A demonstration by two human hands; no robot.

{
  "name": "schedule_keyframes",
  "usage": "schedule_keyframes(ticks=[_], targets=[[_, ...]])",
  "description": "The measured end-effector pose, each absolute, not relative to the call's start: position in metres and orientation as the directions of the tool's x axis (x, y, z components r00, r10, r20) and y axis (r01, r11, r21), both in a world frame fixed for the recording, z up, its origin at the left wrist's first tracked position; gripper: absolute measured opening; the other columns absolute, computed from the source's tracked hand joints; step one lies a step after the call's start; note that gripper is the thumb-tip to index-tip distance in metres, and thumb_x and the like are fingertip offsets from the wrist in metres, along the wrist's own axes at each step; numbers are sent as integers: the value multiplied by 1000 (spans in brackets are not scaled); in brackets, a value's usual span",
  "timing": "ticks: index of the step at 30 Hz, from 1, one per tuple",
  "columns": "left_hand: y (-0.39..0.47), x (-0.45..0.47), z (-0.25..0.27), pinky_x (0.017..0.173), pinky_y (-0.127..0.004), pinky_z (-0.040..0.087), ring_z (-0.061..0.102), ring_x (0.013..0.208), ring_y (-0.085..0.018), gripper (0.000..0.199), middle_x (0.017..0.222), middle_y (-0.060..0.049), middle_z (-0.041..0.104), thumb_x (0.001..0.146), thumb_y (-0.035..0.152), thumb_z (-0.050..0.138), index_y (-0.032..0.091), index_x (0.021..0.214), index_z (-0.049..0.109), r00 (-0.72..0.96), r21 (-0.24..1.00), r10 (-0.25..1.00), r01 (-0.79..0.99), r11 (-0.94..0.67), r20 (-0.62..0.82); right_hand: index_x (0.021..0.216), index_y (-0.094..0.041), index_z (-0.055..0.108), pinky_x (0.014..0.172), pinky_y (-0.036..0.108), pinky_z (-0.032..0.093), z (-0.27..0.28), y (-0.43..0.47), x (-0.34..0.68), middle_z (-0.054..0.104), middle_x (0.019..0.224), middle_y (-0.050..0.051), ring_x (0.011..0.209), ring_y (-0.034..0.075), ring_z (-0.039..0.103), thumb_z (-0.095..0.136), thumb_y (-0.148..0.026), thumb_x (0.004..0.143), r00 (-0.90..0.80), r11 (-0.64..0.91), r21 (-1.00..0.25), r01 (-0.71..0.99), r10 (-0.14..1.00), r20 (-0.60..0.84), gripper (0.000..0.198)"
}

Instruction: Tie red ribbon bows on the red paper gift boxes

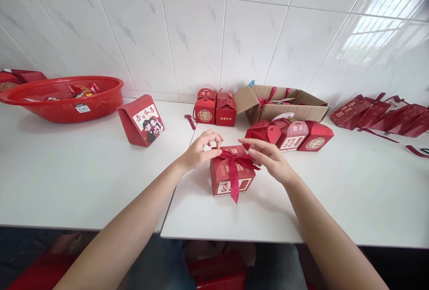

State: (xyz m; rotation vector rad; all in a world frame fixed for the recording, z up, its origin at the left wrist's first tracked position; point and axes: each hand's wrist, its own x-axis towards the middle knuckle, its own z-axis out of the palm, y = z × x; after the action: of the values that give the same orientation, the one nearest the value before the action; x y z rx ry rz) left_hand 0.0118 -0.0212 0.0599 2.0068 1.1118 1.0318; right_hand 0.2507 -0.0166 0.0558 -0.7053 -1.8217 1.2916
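Observation:
A red gift box (219,171) with white-panelled Chinese lettering sits on the table before me. A dark red ribbon (233,178) is tied in a bow on its top, one tail hanging down the front. My left hand (201,150) is at the bow's left side, thumb touching the ribbon, curved fingers raised apart from it. On the other side, my right hand (270,159) has its fingers stretched over the box's top right, with the thumb near the ribbon's right loop. Neither hand is closed around the box.
Behind stand red boxes (225,110), more boxes (291,139) and a cardboard carton (291,113) holding ribbons. Left are a triangular red box (142,121) and a red plastic basket (100,107) of packets. Several red bags (378,113) lie right. A tiled wall (194,35) bounds the table.

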Motion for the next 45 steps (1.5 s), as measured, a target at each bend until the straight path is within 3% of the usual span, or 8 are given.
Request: schedule_keyframes(ticks=[3,8,15,22,30,38,42,45], targets=[[-27,19,64,90,-38,40,51,107,-23,14,106,-4,56,80,31,50,22,88,57,229,825,903,370,-427,365,115,-26,63,51,23,33,57,-15,251,42,63,-4,54,8,38,55,-39,88,-455,232,-971,-64,859,235,31],[-41,40,67,103,-43,33,45,117,-25,18,111,-5,58,81,38,58,24,80,68,214,783,906,455,-423,365,108,-25,63,48,22,26,58,-12,248,40,65,-4,54,8,34,60,-38,84,-453,78,-982,-171,879,149,27],[-44,54,63,101,-46,39,49,114,-25,9,106,-4,65,75,32,67,25,80,71,213,773,914,487,-406,345,104,-22,61,46,22,25,56,-14,241,42,64,-5,51,7,31,68,-35,78,-425,107,-973,-205,886,187,29],[-42,50,62,110,-49,30,38,130,-26,9,128,-4,58,74,31,67,25,78,72,211,803,950,510,-309,231,97,-23,64,45,22,21,54,-14,240,41,63,-6,50,6,29,70,-30,76,-433,64,-965,-256,884,174,23],[-40,51,66,110,-50,29,37,132,-28,9,123,-8,61,72,28,68,23,76,73,222,804,955,520,-289,199,85,-21,60,44,22,18,52,-9,240,40,61,-7,49,6,26,74,-30,69,-388,-9,-951,-308,914,117,22],[-42,50,63,110,-50,29,40,131,-28,9,130,-6,57,73,30,68,24,77,74,214,819,959,506,-271,185,92,-21,57,46,21,26,55,-12,246,42,63,-6,51,6,31,73,-34,72,-408,34,-979,-201,906,116,29],[-43,51,60,105,-48,37,50,121,-27,10,127,-6,57,75,30,67,23,79,72,187,863,965,440,-250,184,100,-19,60,52,23,37,60,-12,249,56,76,0,60,9,45,69,-44,75,-317,184,-983,12,933,171,36],[-43,51,60,102,-46,39,54,116,-27,13,124,-8,57,73,30,68,22,82,71,163,875,969,420,-241,188,93,-17,62,56,24,41,62,-8,253,60,83,4,67,12,52,62,-56,77,-177,178,-967,182,973,145,42]])
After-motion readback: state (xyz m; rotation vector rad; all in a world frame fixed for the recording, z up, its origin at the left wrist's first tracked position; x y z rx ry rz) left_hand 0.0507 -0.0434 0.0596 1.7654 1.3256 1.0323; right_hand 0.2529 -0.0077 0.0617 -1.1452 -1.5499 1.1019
